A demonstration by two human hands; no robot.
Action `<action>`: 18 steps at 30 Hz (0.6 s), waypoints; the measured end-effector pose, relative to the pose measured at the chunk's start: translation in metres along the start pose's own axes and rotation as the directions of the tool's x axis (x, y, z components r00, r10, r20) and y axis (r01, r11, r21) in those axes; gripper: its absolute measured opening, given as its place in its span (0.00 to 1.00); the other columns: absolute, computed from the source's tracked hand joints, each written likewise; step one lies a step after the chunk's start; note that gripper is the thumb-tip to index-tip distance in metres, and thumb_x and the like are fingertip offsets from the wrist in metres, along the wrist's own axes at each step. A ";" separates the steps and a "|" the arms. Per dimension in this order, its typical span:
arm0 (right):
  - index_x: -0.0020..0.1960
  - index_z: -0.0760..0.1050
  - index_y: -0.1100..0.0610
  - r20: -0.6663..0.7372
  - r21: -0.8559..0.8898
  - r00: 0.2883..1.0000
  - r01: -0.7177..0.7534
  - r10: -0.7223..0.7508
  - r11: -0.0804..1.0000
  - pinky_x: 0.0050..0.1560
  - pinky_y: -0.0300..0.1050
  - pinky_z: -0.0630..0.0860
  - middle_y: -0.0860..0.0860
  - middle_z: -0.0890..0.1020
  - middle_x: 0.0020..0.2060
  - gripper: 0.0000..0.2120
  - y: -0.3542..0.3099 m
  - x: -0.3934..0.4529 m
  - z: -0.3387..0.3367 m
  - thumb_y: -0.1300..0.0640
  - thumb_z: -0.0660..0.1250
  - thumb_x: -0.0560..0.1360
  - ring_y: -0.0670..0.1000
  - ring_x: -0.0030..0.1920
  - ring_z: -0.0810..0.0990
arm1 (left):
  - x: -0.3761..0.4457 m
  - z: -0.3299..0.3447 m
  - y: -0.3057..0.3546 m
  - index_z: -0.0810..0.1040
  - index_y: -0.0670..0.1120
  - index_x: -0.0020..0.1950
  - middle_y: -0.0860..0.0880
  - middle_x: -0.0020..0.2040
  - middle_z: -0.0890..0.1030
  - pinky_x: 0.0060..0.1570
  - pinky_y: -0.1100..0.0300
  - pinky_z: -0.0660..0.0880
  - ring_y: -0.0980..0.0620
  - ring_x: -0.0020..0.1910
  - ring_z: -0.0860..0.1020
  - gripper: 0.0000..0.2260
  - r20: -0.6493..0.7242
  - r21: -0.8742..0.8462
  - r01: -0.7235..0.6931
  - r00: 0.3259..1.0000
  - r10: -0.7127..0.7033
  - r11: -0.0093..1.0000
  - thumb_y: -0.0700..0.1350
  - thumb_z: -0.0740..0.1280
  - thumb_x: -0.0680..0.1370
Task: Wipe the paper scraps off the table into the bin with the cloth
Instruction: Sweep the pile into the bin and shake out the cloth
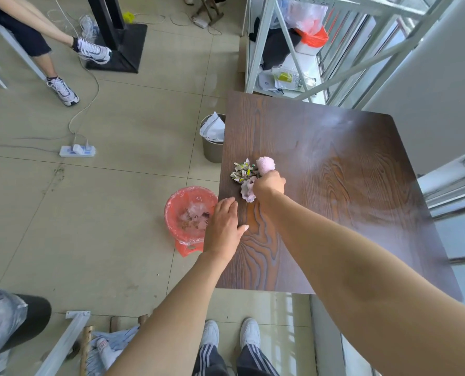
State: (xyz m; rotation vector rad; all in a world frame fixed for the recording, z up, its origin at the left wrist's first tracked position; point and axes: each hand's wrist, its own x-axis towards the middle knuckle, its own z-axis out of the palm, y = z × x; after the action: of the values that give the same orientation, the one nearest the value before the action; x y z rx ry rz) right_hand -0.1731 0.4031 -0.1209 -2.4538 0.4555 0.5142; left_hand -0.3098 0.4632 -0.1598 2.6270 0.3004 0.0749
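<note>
A small heap of paper scraps (242, 172) lies on the dark wooden table (334, 185), close to its left edge. My right hand (269, 187) grips a pink cloth (265, 164) bunched just right of the heap and touching it. My left hand (223, 226) rests flat on the table's left edge, fingers apart, holding nothing. Below that edge on the floor stands a red bin (189, 214) lined with a clear bag, with scraps inside.
A grey bin (212, 139) holding a white bag stands on the floor by the table's far left edge. A power strip (77, 151) with cables lies on the tiles. Seated people's legs are at far left; a white shelf rack (285, 50) is behind the table.
</note>
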 end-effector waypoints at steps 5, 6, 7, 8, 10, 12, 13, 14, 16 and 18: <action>0.67 0.71 0.59 0.007 0.006 1.000 0.013 -0.013 1.000 0.60 0.49 0.72 0.59 0.66 0.68 0.18 -0.014 0.001 0.005 0.56 0.63 0.79 0.61 0.59 0.78 | 0.003 0.003 -0.002 0.68 0.38 0.70 0.45 0.71 0.69 0.71 0.57 0.62 0.48 0.71 0.64 0.28 -0.001 -0.028 -0.004 1.000 0.004 1.000 0.49 0.70 0.74; 0.67 0.71 0.59 0.011 0.010 1.000 0.016 -0.016 1.000 0.61 0.49 0.72 0.59 0.66 0.68 0.17 -0.016 0.002 0.006 0.57 0.63 0.79 0.61 0.59 0.78 | 0.004 0.004 -0.003 0.68 0.38 0.70 0.45 0.71 0.68 0.71 0.56 0.62 0.48 0.71 0.64 0.28 0.001 -0.029 -0.011 1.000 0.011 1.000 0.49 0.70 0.74; 0.67 0.71 0.59 0.014 0.012 1.000 0.020 -0.020 1.000 0.61 0.49 0.72 0.59 0.66 0.68 0.17 -0.018 0.003 0.006 0.57 0.63 0.79 0.61 0.59 0.78 | 0.005 0.004 -0.004 0.68 0.38 0.70 0.45 0.71 0.68 0.71 0.56 0.62 0.48 0.71 0.64 0.28 0.003 -0.029 -0.018 1.000 0.018 0.999 0.49 0.70 0.75; 0.67 0.71 0.59 0.016 0.014 1.000 0.025 -0.025 1.000 0.61 0.49 0.72 0.59 0.66 0.67 0.17 -0.019 0.004 0.006 0.58 0.62 0.79 0.62 0.59 0.78 | 0.007 0.005 -0.005 0.68 0.38 0.71 0.45 0.71 0.68 0.72 0.57 0.61 0.48 0.72 0.63 0.28 0.004 -0.031 -0.023 1.000 0.024 0.999 0.49 0.70 0.75; 0.67 0.71 0.59 0.010 0.017 0.999 0.037 -0.037 0.999 0.61 0.49 0.72 0.59 0.67 0.67 0.17 -0.021 0.006 0.009 0.58 0.62 0.79 0.62 0.59 0.77 | 0.010 0.006 -0.006 0.68 0.39 0.71 0.46 0.72 0.68 0.72 0.58 0.60 0.49 0.72 0.63 0.28 -0.003 -0.032 -0.029 1.000 0.029 0.999 0.49 0.69 0.75; 0.66 0.71 0.58 -0.002 0.013 0.999 0.049 -0.049 0.999 0.60 0.49 0.72 0.60 0.68 0.66 0.17 -0.024 0.008 0.012 0.57 0.62 0.79 0.61 0.60 0.77 | 0.013 0.007 -0.007 0.68 0.39 0.71 0.46 0.71 0.68 0.71 0.59 0.60 0.49 0.71 0.64 0.28 -0.019 -0.039 -0.028 0.999 0.027 0.999 0.49 0.70 0.75; 0.66 0.71 0.58 -0.009 0.010 0.999 0.053 -0.053 0.999 0.60 0.49 0.72 0.60 0.69 0.66 0.16 -0.026 0.009 0.013 0.57 0.62 0.79 0.60 0.61 0.76 | 0.015 0.008 -0.007 0.68 0.38 0.70 0.46 0.71 0.69 0.71 0.59 0.61 0.49 0.71 0.64 0.28 -0.025 -0.042 -0.027 0.999 0.026 0.999 0.49 0.70 0.74; 0.65 0.71 0.58 -0.015 0.009 0.998 0.054 -0.054 0.998 0.60 0.48 0.72 0.59 0.69 0.65 0.16 -0.028 0.010 0.014 0.57 0.62 0.79 0.59 0.62 0.75 | 0.017 0.008 -0.007 0.69 0.38 0.70 0.46 0.71 0.69 0.71 0.60 0.61 0.50 0.71 0.64 0.28 -0.027 -0.042 -0.029 0.999 0.027 0.999 0.49 0.70 0.74; 0.66 0.71 0.58 -0.013 0.017 0.999 0.053 -0.053 0.998 0.60 0.48 0.72 0.59 0.69 0.65 0.16 -0.033 0.012 0.016 0.56 0.62 0.79 0.59 0.62 0.75 | 0.020 0.008 -0.009 0.69 0.38 0.70 0.46 0.71 0.69 0.71 0.60 0.61 0.50 0.71 0.64 0.28 -0.026 -0.042 -0.037 0.999 0.036 0.998 0.50 0.70 0.74; 0.66 0.71 0.58 -0.010 0.030 0.998 0.058 -0.058 0.998 0.61 0.49 0.72 0.59 0.69 0.65 0.17 -0.039 0.013 0.018 0.55 0.62 0.79 0.60 0.61 0.76 | 0.021 0.008 -0.011 0.69 0.38 0.70 0.46 0.71 0.69 0.71 0.60 0.61 0.49 0.71 0.65 0.29 -0.026 -0.048 -0.043 0.999 0.042 0.998 0.50 0.71 0.74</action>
State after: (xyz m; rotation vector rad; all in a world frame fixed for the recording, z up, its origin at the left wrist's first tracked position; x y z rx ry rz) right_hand -0.1499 0.4411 -0.1216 -2.4332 0.3918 0.4689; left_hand -0.2906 0.4730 -0.1721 2.5863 0.2479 0.1275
